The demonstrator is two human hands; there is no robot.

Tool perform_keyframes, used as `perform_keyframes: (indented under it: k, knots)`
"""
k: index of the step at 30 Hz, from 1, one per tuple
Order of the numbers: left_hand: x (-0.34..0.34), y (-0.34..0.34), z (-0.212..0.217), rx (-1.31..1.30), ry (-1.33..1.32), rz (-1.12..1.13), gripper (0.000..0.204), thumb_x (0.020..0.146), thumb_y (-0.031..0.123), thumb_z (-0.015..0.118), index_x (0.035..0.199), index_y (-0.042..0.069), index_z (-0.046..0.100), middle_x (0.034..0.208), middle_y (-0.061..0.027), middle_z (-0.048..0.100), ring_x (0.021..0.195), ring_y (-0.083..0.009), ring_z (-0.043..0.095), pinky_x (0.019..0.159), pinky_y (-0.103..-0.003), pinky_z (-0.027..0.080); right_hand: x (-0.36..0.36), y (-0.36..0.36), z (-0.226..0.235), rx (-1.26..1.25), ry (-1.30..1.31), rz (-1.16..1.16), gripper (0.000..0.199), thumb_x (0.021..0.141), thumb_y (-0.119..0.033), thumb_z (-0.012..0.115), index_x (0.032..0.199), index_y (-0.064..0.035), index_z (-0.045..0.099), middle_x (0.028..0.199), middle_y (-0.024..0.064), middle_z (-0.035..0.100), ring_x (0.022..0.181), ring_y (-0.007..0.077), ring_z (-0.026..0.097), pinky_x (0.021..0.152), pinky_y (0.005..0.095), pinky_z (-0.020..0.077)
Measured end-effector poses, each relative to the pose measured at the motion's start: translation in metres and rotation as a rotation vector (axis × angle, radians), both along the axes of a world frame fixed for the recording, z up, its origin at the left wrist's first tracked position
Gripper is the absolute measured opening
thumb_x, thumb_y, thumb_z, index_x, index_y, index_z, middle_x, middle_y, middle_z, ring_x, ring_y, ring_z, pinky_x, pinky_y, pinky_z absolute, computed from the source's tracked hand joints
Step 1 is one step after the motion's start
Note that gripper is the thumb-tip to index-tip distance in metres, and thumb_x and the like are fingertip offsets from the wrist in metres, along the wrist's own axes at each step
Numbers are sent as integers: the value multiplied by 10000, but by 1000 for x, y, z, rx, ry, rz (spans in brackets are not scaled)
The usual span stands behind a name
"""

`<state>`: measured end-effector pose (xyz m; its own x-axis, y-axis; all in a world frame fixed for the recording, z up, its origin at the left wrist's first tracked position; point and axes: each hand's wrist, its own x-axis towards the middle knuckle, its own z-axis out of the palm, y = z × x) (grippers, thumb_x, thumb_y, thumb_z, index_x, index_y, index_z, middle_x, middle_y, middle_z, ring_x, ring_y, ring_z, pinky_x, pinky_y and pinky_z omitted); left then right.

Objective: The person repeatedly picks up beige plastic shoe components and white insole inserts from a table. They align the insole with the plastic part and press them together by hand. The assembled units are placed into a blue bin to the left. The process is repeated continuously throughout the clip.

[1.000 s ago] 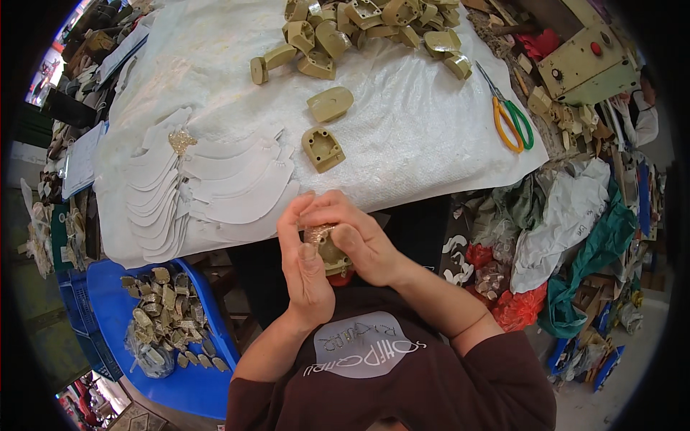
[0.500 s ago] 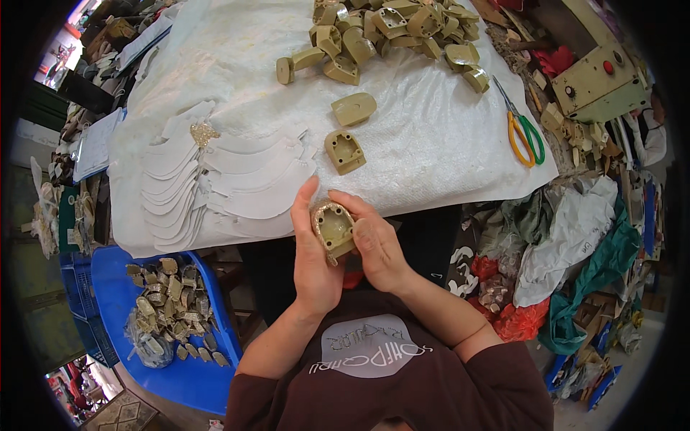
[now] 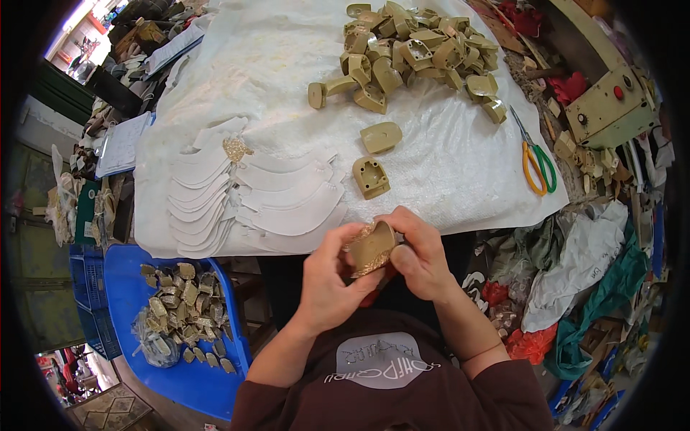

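Between my two hands is a beige shoe heel with a glittery gold covering along its sides, held just off the table's near edge. My left hand curls its fingers and thumb around the left and lower side. At the upper right, my right hand grips the rim with thumb and fingers. Two bare heels lie on the table beyond: one hollow side up, another smooth side up. Left of them are overlapping curved white cover pieces, with a gold glitter patch showing on top.
A heap of bare heels lies at the back of the white-sheeted table. Scissors with orange and green handles rest at the right. A blue tub of glittery heels stands lower left. A control box is far right, above bags.
The heel has turned in my hands, so its hollow screw-hole side no longer faces up. Both hands shifted right and down slightly in the picture, as the whole view moved.
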<state>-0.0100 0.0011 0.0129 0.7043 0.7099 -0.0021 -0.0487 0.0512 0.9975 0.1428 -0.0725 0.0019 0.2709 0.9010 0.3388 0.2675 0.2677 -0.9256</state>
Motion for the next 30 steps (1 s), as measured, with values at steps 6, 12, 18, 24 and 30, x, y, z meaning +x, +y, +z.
perform_keyframes:
  k: [6,12,18,24,30]
  knots:
    - [-13,16,16,457,191,-78,536,652,-68,712,1143,-1,506,982,-79,575,783,-130,552,679,-254,466,9,6,1,-335,618,170,211,940,-186,517,961,-2,617,753,-15,567,696,39,499,625,204,415]
    - [-4,12,17,623,219,-12,543,588,-34,738,1093,14,546,875,-80,571,657,-154,507,595,-255,430,1,6,-1,-161,237,18,123,896,-146,590,896,-24,606,732,-25,573,655,43,482,576,214,415]
    - [0,8,6,568,249,34,476,596,25,779,971,-10,489,843,-83,619,600,-86,517,545,-221,437,4,-1,-13,-192,762,149,281,967,-258,507,1042,-6,606,864,-20,593,749,40,488,674,205,412]
    - [16,-7,-9,778,160,272,478,546,82,809,900,-8,500,716,-114,579,557,-236,591,506,-312,482,-5,-3,-9,-232,478,-9,245,974,-201,469,1063,-20,610,831,-17,612,702,58,518,631,217,423]
    - [25,-7,-13,963,201,342,491,525,83,814,899,-15,510,701,-127,559,556,-276,584,503,-331,481,-16,2,-21,-181,681,-103,256,972,-184,467,1104,8,573,934,43,614,834,100,556,756,247,457]
